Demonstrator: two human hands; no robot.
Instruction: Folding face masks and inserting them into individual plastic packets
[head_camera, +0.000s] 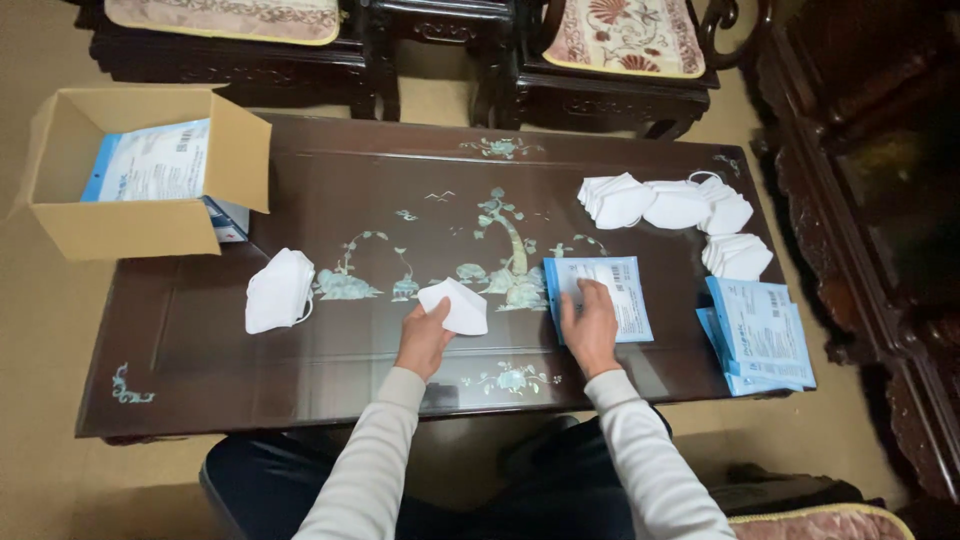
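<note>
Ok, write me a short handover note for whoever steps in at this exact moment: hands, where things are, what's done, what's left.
Left hand holds one folded white mask just above the table.
Right hand presses flat on a blue-and-white pouch.
Done: apparently only the filled pouches in the cardboard box, far left.
Left: loose mask stacks far right, one stack on the left, spare pouches at the right edge.

A dark inlaid table (300, 380) stands on beige floor (40, 420) before cushioned carved chairs (620, 60).
</note>
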